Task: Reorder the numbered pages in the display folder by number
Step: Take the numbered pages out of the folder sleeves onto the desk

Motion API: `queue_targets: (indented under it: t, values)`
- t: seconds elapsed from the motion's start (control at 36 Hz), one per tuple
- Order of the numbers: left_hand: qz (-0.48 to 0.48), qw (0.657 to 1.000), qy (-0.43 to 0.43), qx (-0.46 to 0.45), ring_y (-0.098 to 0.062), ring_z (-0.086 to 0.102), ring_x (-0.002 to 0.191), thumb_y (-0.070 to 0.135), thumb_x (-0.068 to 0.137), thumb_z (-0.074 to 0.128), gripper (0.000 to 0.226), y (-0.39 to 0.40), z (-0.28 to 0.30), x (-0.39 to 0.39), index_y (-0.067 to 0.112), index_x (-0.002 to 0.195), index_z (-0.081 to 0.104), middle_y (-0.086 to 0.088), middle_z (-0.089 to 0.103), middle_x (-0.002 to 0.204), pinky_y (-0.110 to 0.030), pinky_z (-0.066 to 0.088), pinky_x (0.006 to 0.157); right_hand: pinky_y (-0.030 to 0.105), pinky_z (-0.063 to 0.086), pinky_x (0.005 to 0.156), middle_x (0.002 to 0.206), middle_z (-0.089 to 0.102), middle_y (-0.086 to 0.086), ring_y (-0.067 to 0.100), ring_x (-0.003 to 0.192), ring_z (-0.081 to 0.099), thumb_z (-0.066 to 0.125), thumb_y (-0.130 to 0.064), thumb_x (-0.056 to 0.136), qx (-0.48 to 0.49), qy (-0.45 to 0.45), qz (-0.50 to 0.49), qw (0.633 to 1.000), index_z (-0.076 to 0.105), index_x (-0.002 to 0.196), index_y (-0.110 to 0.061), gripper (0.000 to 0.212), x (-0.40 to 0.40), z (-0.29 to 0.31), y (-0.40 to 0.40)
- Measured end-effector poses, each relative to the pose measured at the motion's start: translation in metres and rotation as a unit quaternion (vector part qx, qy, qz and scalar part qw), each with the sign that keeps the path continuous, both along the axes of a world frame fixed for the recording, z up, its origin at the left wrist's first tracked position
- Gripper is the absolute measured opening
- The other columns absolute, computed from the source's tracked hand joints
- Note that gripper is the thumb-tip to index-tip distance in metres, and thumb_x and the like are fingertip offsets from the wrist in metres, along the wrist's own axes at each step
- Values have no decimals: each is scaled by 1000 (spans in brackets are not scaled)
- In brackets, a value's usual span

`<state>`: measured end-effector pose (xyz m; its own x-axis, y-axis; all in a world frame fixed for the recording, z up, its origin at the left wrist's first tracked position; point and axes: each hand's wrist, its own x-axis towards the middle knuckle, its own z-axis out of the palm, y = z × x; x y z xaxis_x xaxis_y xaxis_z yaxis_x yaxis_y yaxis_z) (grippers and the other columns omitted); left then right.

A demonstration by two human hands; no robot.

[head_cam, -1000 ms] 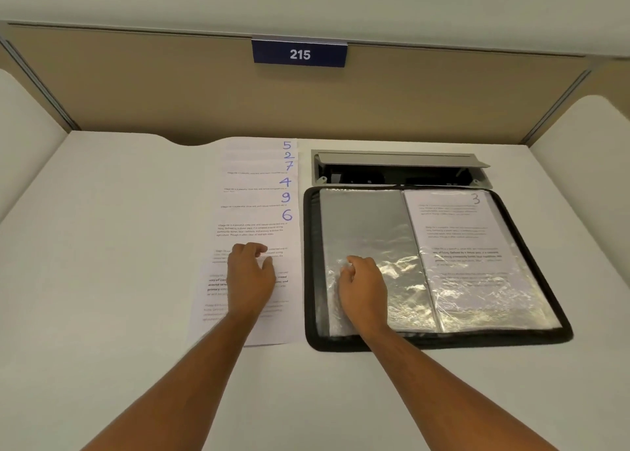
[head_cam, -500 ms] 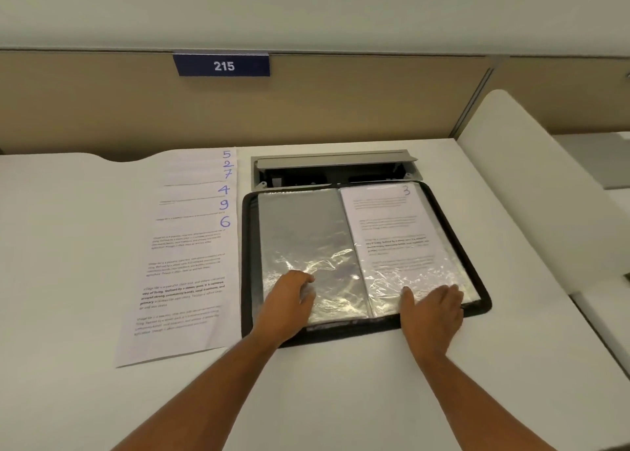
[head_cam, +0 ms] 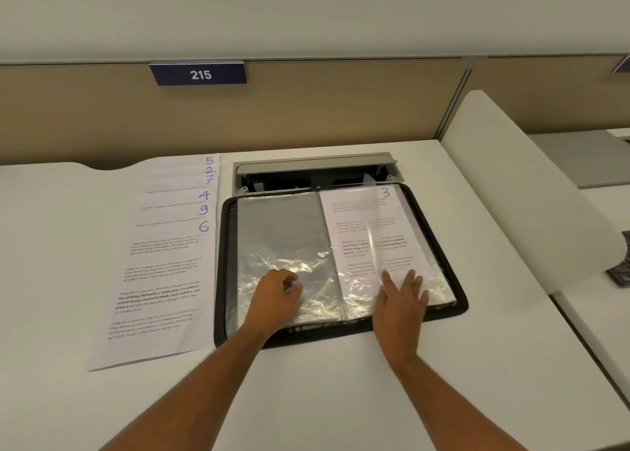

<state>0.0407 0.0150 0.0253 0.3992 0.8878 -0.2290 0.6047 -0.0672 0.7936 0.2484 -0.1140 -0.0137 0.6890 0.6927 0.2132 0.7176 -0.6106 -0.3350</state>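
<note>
A black display folder (head_cam: 226,263) lies open on the white desk. Its left clear sleeve (head_cam: 283,232) holds no page. The right sleeve shows the page numbered 3 (head_cam: 358,219). My left hand (head_cam: 276,297) rests on the lower part of the left sleeve with its fingers loosely bent. Over on the lower right page lies my right hand (head_cam: 399,304), fingers straight, and a clear sleeve edge stands raised beside its thumb. Left of the folder, loose pages (head_cam: 163,263) lie fanned, showing 5, 2, 7, 4, 9 and 6.
An open grey cable box (head_cam: 313,174) sits in the desk just behind the folder. A white curved divider (head_cam: 511,195) bounds the desk on the right. The tan back panel carries a blue sign reading 215 (head_cam: 199,74).
My left hand moved from the loose pages onto the folder's left sleeve. My right hand moved from that sleeve to the right page. The view turned to the right.
</note>
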Motion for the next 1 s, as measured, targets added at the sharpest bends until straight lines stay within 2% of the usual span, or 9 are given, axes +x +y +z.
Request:
queue_targets:
  t: [0.14, 0.28, 0.33, 0.42, 0.5, 0.58, 0.67, 0.78, 1.0]
  values:
    - [14, 998, -47, -45, -5, 63, 97, 50, 97, 59, 34, 0, 7, 10, 23, 118, 62, 10, 67, 106, -30, 54, 94, 54, 54, 101, 162, 32, 23, 44, 120, 61, 64, -13, 99, 73, 38, 169, 982, 52, 149, -21, 52, -28, 2, 9]
    - [99, 984, -121, -86, -16, 68, 99, 83, 81, 53, 74, 4, 15, 11, 24, 126, 56, 4, 69, 110, -45, 57, 92, 40, 59, 82, 163, 32, 19, 32, 95, 69, 70, 1, 89, 81, 2, 367, 927, 43, 155, -23, 76, -60, 7, 16]
    - [136, 980, -116, -87, -18, 66, 103, 76, 81, 62, 75, 7, 20, 8, 24, 134, 51, 4, 65, 114, -45, 56, 93, 38, 58, 77, 166, 29, 11, 29, 90, 68, 67, 0, 91, 48, 8, 427, 903, 32, 160, -26, 82, -71, 11, 16]
    - [179, 976, -98, -72, -14, 67, 94, 36, 90, 75, 55, 11, 20, 0, 22, 136, 47, 6, 66, 101, -37, 57, 88, 38, 58, 86, 161, 40, 5, 27, 104, 65, 57, -13, 100, 40, 3, 480, 876, 24, 162, -24, 71, -81, 18, 12]
    - [223, 970, -65, -70, -15, 69, 81, 7, 89, 68, 45, 17, 18, -14, 22, 128, 51, -3, 68, 99, -27, 56, 68, 37, 55, 94, 141, 61, 6, 24, 110, 65, 58, -15, 101, 88, 27, 428, 899, 45, 152, -15, 53, -76, 21, 10]
    - [245, 965, -32, -85, -18, 70, 79, 3, 84, 68, 53, 25, 9, -32, 21, 130, 50, -6, 66, 109, -28, 57, 63, 37, 52, 102, 130, 66, 6, 21, 116, 63, 61, -17, 101, 120, 61, 299, 945, 52, 146, -12, 46, -58, 21, 5]
    - [263, 963, 8, -60, -23, 69, 85, 4, 76, 70, 53, 33, 3, -49, 15, 126, 59, -6, 68, 103, -40, 63, 76, 46, 44, 113, 146, 55, 18, 31, 136, 51, 72, -20, 94, 90, 71, 125, 985, 48, 148, 0, 62, -27, 13, -5]
    - [316, 948, 29, -30, -23, 65, 87, 1, 82, 64, 52, 37, 11, -59, 14, 132, 56, -7, 65, 113, -35, 57, 67, 60, 34, 116, 154, 34, 37, 49, 145, 33, 78, -33, 87, -27, 33, -53, 998, 39, 145, 16, 85, 12, -3, -18]
    - [224, 968, 34, 105, -16, 60, 98, 3, 89, 63, 33, 26, 22, -30, 13, 121, 63, 1, 63, 106, -26, 43, 85, 61, 23, 119, 154, 28, 41, 52, 148, 24, 61, -38, 97, -94, -7, -44, 995, 52, 142, 6, 64, 30, -15, -25]
